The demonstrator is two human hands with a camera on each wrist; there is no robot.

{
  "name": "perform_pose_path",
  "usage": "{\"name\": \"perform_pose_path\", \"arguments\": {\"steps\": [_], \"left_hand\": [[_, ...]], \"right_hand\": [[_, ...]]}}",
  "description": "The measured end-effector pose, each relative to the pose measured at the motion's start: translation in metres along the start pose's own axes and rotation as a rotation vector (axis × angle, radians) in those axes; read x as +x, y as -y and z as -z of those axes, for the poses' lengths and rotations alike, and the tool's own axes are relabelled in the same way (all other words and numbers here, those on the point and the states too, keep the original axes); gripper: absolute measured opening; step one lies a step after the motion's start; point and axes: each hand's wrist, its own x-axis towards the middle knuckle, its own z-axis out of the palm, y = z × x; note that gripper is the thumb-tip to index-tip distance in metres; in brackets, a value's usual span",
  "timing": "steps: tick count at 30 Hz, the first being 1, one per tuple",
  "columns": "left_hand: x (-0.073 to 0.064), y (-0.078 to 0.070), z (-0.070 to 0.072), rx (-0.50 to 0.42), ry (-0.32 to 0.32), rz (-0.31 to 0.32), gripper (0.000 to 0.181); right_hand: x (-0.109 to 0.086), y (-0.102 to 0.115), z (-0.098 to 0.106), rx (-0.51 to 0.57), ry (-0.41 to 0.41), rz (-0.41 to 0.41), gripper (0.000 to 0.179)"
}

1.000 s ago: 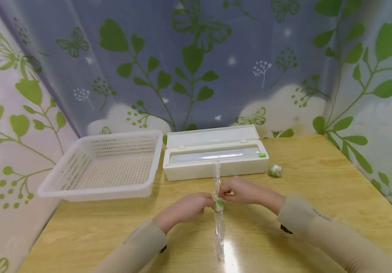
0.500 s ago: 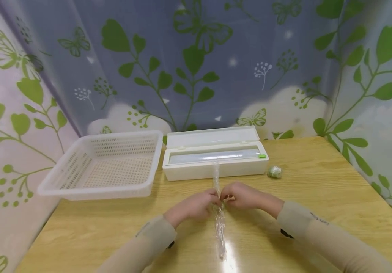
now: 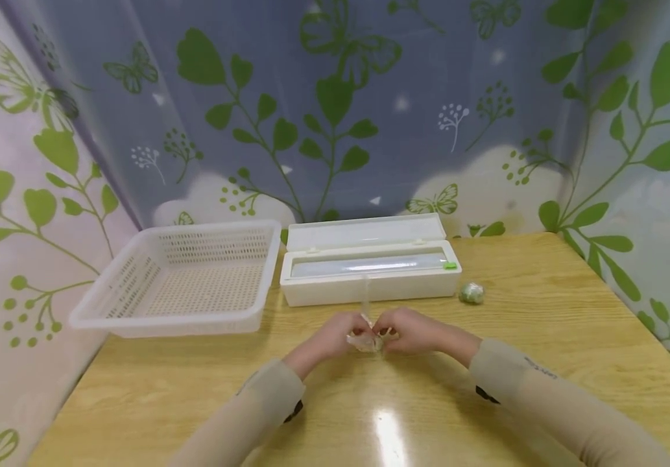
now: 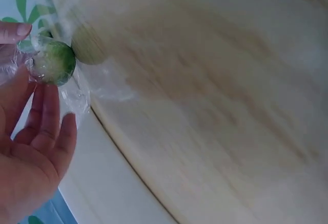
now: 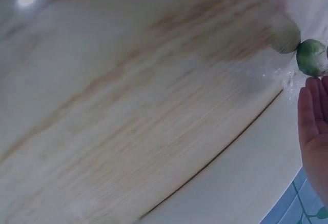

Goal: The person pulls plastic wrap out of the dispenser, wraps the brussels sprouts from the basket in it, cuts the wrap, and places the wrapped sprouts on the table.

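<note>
In the head view both hands meet over the table in front of a white box. My left hand (image 3: 343,334) holds bunched clear plastic wrap (image 3: 362,342). In the left wrist view, its fingers touch the underside of a round green fruit or vegetable (image 4: 57,64) with a pale patch, with clear film around it. My right hand (image 3: 407,329) pinches the wrap from the other side. The right wrist view shows the right fingers (image 5: 308,116) against the green ball (image 5: 309,57), cut off by the frame edge. A strip of film (image 3: 366,292) runs from the hands up to the box.
The long white cling film box (image 3: 372,287) stands behind the hands, its lid (image 3: 364,232) raised and a green slider (image 3: 450,265) at the right. A wrapped green ball (image 3: 472,293) lies right of it. A white plastic basket (image 3: 165,325) stands left on the wooden table (image 3: 194,383).
The length of wrap that lay toward the front of the table is now gathered up at the hands. My left hand has shifted slightly forward, and both hands have drawn together.
</note>
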Motion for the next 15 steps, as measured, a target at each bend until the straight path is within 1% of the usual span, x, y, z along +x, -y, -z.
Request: {"name": "perform_pose_path", "arguments": {"steps": [3, 5, 6, 9, 12, 15], "left_hand": [[0.0013, 0.0006, 0.0017, -0.041, -0.038, 0.092, 0.007], [0.0028, 0.0021, 0.0012, -0.071, -0.059, 0.154, 0.003], [0.0038, 0.003, 0.0004, -0.08, -0.069, 0.175, 0.004], [0.0064, 0.0056, -0.0033, -0.074, -0.076, 0.181, 0.006], [0.0074, 0.005, -0.0064, -0.065, -0.05, 0.192, 0.006], [0.0075, 0.0019, -0.0065, -0.084, -0.023, 0.214, 0.007]], "right_hand": [[0.0036, 0.0014, 0.0003, 0.03, -0.003, -0.028, 0.03], [0.006, 0.0018, -0.0003, 0.053, -0.02, -0.053, 0.028], [0.007, 0.0019, -0.001, 0.072, -0.032, -0.066, 0.026], [0.0071, 0.0008, -0.0039, 0.088, -0.074, -0.087, 0.021], [0.0049, -0.0011, -0.0056, 0.068, -0.108, -0.115, 0.017], [0.0037, -0.0039, -0.0048, 0.044, -0.126, -0.149, 0.013]]}}
